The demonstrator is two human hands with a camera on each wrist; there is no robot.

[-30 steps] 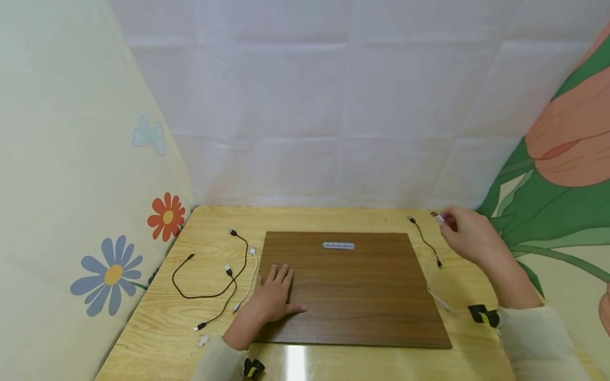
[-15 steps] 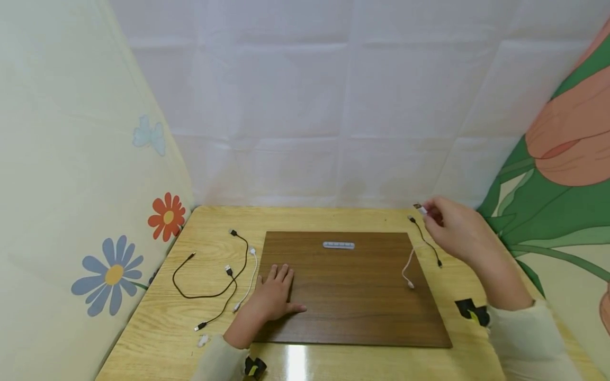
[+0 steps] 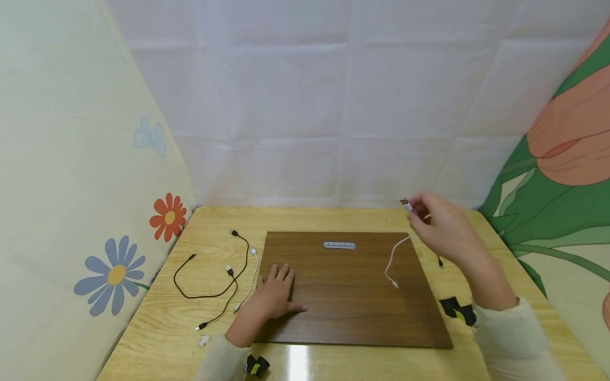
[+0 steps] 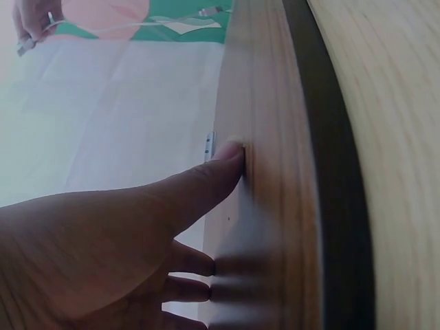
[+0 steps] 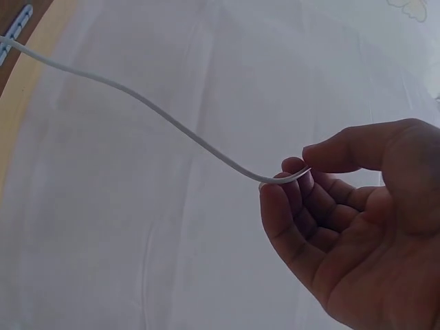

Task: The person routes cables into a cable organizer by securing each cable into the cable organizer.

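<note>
My right hand (image 3: 440,225) pinches a white USB cable (image 3: 392,259) by its USB-A plug end, held up over the far right corner of a dark brown wooden board (image 3: 352,296). The cable's other end hangs over the right part of the board. In the right wrist view the cord (image 5: 165,117) runs from thumb and fingertips off to the upper left. My left hand (image 3: 274,299) rests on the board's left side with fingers spread; the left wrist view shows its thumb (image 4: 220,165) touching the wood. A pale slotted cable holder (image 3: 339,245) sits near the board's far edge.
Left of the board lie a long black cable (image 3: 209,296), a shorter black USB cable (image 3: 224,309) and a short white cable (image 3: 250,280). A small white scrap (image 3: 204,340) is near the left sleeve. Another black cable (image 3: 440,261) is partly hidden behind the right hand.
My right hand has moved left and slightly upward with the white USB cable, whose free end swung from the table's right side to above the board. The left hand has stayed in place.
</note>
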